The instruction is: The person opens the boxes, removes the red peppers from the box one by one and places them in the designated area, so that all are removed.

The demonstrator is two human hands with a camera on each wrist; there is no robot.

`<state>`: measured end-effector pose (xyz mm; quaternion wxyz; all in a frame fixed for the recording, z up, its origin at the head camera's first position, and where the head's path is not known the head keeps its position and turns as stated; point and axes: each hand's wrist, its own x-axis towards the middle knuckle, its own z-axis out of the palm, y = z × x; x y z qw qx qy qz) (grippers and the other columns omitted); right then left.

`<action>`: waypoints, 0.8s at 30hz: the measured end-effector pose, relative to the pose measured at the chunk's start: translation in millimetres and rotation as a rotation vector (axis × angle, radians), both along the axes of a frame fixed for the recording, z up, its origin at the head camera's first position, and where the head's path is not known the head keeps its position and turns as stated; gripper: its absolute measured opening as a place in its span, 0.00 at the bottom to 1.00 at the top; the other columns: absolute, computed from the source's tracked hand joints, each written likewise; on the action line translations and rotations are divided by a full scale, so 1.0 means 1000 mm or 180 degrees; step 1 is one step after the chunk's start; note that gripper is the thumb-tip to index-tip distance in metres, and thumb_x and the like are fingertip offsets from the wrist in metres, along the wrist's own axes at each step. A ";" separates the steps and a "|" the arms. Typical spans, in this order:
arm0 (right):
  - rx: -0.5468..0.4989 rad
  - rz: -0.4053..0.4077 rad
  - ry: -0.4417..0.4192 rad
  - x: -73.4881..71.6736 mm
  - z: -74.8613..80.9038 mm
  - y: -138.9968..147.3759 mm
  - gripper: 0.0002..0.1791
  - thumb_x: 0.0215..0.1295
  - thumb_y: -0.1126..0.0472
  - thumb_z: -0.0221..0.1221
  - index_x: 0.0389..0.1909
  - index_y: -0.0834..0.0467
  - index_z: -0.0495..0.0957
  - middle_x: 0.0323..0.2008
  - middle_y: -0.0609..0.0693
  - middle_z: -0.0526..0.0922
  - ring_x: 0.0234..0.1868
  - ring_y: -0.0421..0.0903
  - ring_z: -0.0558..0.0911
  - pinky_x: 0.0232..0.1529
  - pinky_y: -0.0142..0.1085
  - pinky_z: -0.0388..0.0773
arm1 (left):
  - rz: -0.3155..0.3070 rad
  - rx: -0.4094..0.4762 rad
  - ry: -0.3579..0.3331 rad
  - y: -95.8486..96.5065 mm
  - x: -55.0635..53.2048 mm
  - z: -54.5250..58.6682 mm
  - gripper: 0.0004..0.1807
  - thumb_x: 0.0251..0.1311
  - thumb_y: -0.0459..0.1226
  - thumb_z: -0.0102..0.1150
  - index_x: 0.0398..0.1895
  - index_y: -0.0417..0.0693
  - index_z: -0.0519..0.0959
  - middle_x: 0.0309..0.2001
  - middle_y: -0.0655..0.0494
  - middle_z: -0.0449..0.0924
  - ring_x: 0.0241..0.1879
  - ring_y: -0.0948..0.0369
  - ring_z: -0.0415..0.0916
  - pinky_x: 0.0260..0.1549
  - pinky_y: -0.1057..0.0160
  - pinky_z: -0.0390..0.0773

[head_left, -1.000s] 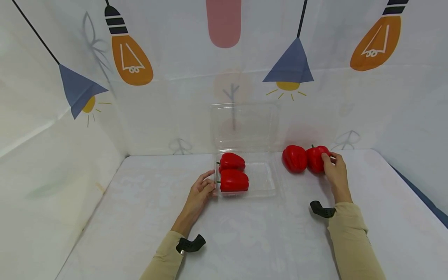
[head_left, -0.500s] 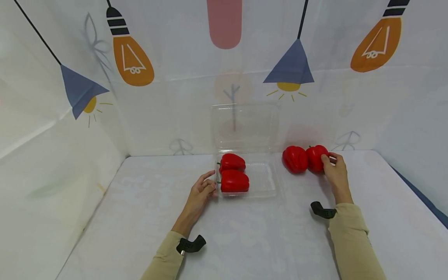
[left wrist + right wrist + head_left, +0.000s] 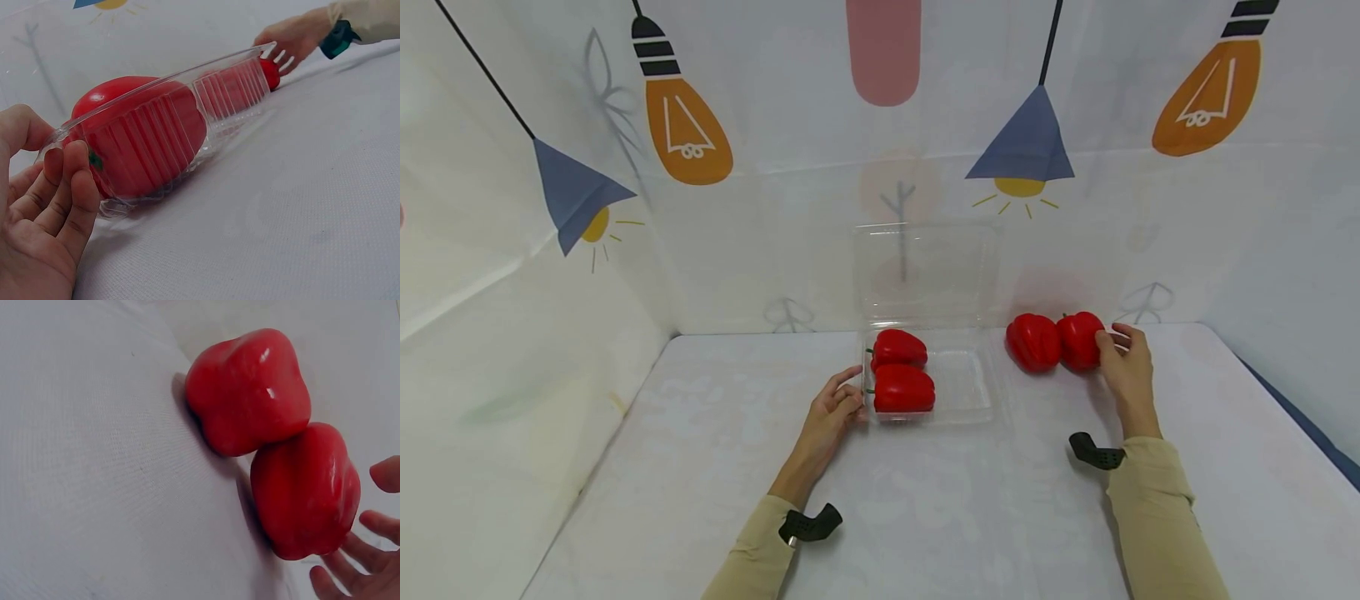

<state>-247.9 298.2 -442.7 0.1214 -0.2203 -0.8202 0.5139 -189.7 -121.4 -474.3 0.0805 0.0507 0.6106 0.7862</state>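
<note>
My left hand [image 3: 829, 421] holds the left edge of a clear plastic clamshell box [image 3: 962, 383], whose lid stands raised at the back. In the left wrist view, the thumb lies by the rim and curled fingers [image 3: 75, 181] bear on the side wall. Two red bell peppers lie inside, a front one [image 3: 904, 389] and a rear one [image 3: 898, 347]. To the right of the box, two more red bell peppers touch each other: a left one [image 3: 1033, 342] and a right one [image 3: 1080, 341]. My right hand [image 3: 1127, 367] is spread at the right pepper, its thumb apart from it in the right wrist view.
A white cloth covers the table [image 3: 910, 517]. Behind it hangs a pale backdrop [image 3: 805, 242] printed with lamps and bulbs, close to the loose peppers and the raised lid. Dark wrist mounts [image 3: 1096, 452] sit on both arms.
My right hand has loosened its grip on the right pepper and shifted slightly to the right. The peppers and the box stay in place, and the left hand keeps its hold.
</note>
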 end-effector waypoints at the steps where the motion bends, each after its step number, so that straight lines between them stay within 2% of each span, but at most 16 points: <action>1: 0.0003 -0.0028 0.0056 0.000 0.001 0.000 0.31 0.69 0.47 0.43 0.69 0.55 0.57 0.66 0.58 0.66 0.63 0.53 0.68 0.50 0.32 0.70 | 0.0001 0.0001 0.0003 0.000 0.000 0.000 0.27 0.64 0.28 0.47 0.67 0.45 0.61 0.33 0.58 0.70 0.32 0.63 0.71 0.35 0.71 0.78; 6: 0.0065 -0.0132 0.0348 -0.001 0.002 -0.003 0.26 0.69 0.51 0.45 0.66 0.53 0.62 0.63 0.55 0.69 0.61 0.47 0.69 0.57 0.33 0.70 | -0.0001 0.0002 0.0024 0.000 0.000 0.000 0.27 0.64 0.27 0.47 0.67 0.44 0.61 0.32 0.59 0.70 0.32 0.64 0.71 0.35 0.71 0.77; 10: 0.0114 -0.0146 0.0546 0.000 0.004 -0.005 0.23 0.70 0.53 0.45 0.64 0.53 0.65 0.62 0.56 0.71 0.59 0.46 0.70 0.61 0.36 0.69 | -0.0008 0.0012 0.0043 0.000 -0.001 0.000 0.27 0.64 0.27 0.47 0.67 0.44 0.61 0.32 0.59 0.70 0.31 0.64 0.71 0.35 0.71 0.78; 17: 0.0113 0.0075 0.0659 0.003 0.012 -0.011 0.23 0.71 0.52 0.44 0.65 0.51 0.64 0.63 0.54 0.69 0.63 0.49 0.68 0.66 0.39 0.66 | -0.0035 0.0010 0.0049 -0.001 -0.001 -0.002 0.26 0.64 0.28 0.48 0.67 0.45 0.61 0.32 0.59 0.71 0.32 0.64 0.71 0.36 0.71 0.77; 24: 0.0274 0.0333 0.0781 0.003 0.017 -0.019 0.23 0.71 0.54 0.44 0.64 0.55 0.65 0.61 0.56 0.71 0.62 0.51 0.69 0.65 0.41 0.66 | -0.0026 -0.0038 0.0023 -0.001 -0.001 -0.002 0.27 0.64 0.29 0.49 0.67 0.45 0.61 0.33 0.57 0.70 0.32 0.64 0.72 0.36 0.71 0.78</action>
